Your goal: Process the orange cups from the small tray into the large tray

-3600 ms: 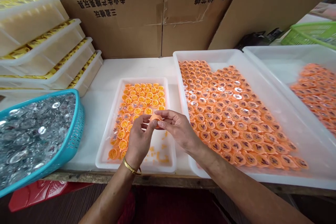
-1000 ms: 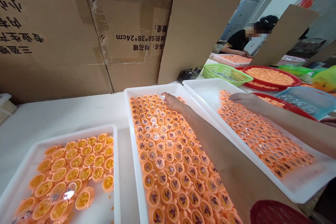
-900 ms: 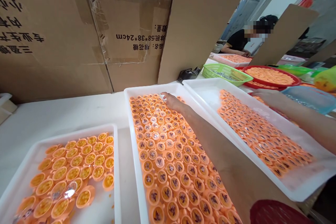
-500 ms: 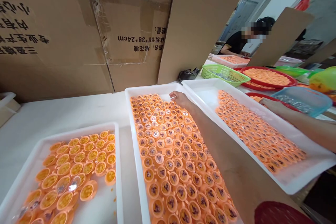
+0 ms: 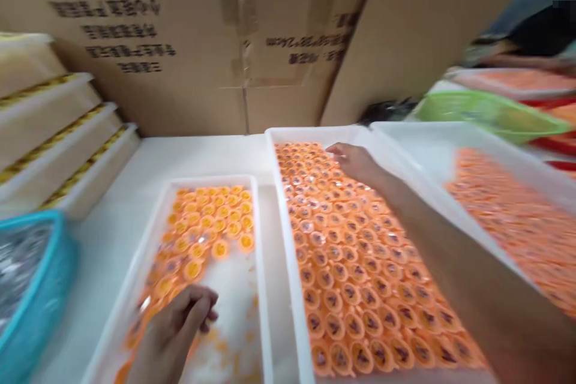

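The picture is smeared by motion. My left hand (image 5: 173,330) hovers low over the near end of a small white tray (image 5: 260,234), fingers curled together above orange cups with yellow filling (image 5: 211,222); what it holds is unclear. My right hand (image 5: 355,161) reaches to the far end of the larger middle tray (image 5: 288,264), its fingertips on the sealed orange cups (image 5: 355,264) packed in rows there. Its fingers are too blurred to read.
A third white tray (image 5: 420,141) with more orange cups lies on the right. A blue basket (image 5: 42,294) of clear lids sits at the left, with stacked white trays (image 5: 58,150) behind it. Cardboard boxes (image 5: 202,48) wall off the back. A green basket (image 5: 488,114) stands far right.
The view has swung left and down. My left hand has come into view over the small tray. My right hand stays at the far end of the middle tray.
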### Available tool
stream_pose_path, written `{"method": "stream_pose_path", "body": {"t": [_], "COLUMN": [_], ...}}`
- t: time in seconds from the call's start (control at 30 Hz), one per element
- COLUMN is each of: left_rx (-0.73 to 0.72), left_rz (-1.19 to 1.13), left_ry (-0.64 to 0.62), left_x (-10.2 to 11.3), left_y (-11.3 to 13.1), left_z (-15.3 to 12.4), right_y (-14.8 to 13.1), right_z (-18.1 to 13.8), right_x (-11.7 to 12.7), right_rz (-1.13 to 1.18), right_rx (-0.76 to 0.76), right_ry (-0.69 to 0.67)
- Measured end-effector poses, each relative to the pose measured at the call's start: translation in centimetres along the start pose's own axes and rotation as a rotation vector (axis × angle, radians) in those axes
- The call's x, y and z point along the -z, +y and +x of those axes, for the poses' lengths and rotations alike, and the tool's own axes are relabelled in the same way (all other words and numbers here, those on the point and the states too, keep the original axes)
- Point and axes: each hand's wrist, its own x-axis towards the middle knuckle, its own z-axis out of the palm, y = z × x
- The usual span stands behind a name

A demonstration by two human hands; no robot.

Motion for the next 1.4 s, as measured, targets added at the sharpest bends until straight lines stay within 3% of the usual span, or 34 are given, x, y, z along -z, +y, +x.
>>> {"method": "stream_pose_path", "body": {"t": [0.1, 0.27, 0.4, 0.5, 0.73, 1.03, 1.2, 1.4], "left_rx": [-0.013, -0.079, -0.214, -0.231, -0.242, -0.287, -0.287, -0.314], "left_rz": [-0.016, 0.057, 0.294, 0.362, 0.449, 0.469, 0.493, 0.501], "left_ry": [0.100, 0.233, 0.224, 0.205, 0.196, 0.173, 0.150, 0.137], "left_x": [2.7, 6.2, 7.8, 8.6, 8.7, 8.3, 7.7, 6.9], "left_y": [0.5, -0.8, -1.9, -2.5, -4.0, -4.5, -4.5, -3.8], "left_z": [0.4, -0.3, -2.0, -3.4, -5.3, -5.5, -5.4, -4.9], "right_y": [-6.0, -15.4, -19.9, -22.0, -24.3, -25.0, -25.3, -24.3], "right_z": [-4.2, -14.2, -20.3, -22.5, -22.9, -22.0, -22.1, -21.7], "right_x": [-0.4, -3.1, -6.6, -8.5, -11.1, -13.6, -13.5, -11.7], "right_rz": [0.100, 0.305, 0.233, 0.092, -0.054, -0.070, -0.098, -0.092], "right_rx": [0.251, 0.652, 0.655, 0.566, 0.439, 0.444, 0.459, 0.466], "right_ry": [0.011, -0.354, -0.710, -0.814, -0.708, -0.644, -0.599, -0.531]}}
